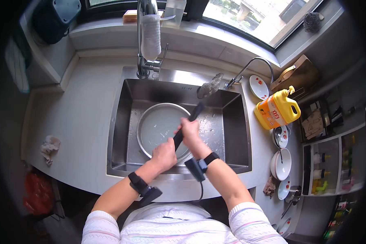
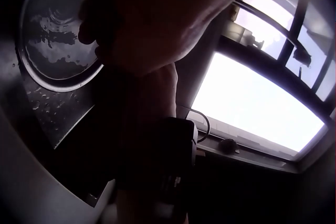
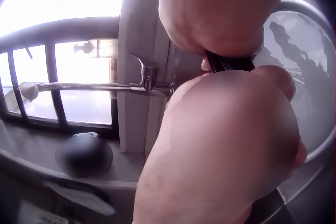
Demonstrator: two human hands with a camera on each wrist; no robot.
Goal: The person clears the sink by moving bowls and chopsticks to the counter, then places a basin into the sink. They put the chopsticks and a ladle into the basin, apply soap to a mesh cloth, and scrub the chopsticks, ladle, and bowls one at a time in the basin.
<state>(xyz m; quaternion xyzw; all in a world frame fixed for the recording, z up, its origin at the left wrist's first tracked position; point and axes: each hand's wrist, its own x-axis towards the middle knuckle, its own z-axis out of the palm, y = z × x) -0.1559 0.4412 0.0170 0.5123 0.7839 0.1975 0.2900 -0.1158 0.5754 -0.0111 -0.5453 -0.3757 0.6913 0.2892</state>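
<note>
left hand (image 1: 164, 155) and right hand (image 1: 190, 132) are gripping a black object (image 1: 197, 111) over a water-filled basin (image 1: 163, 104) in a sink (image 1: 238, 136).

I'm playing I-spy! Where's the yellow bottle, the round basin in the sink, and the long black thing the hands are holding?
Yellow bottle (image 1: 275, 113): head view, on its front label.
Round basin (image 1: 138, 132): head view, left side of its rim.
Long black thing (image 1: 179, 138): head view, its middle stretch.

Black bar (image 1: 178, 140), silver-grey basin (image 1: 163, 104), yellow bottle (image 1: 277, 110), white plate (image 1: 258, 87) with red marks
</note>
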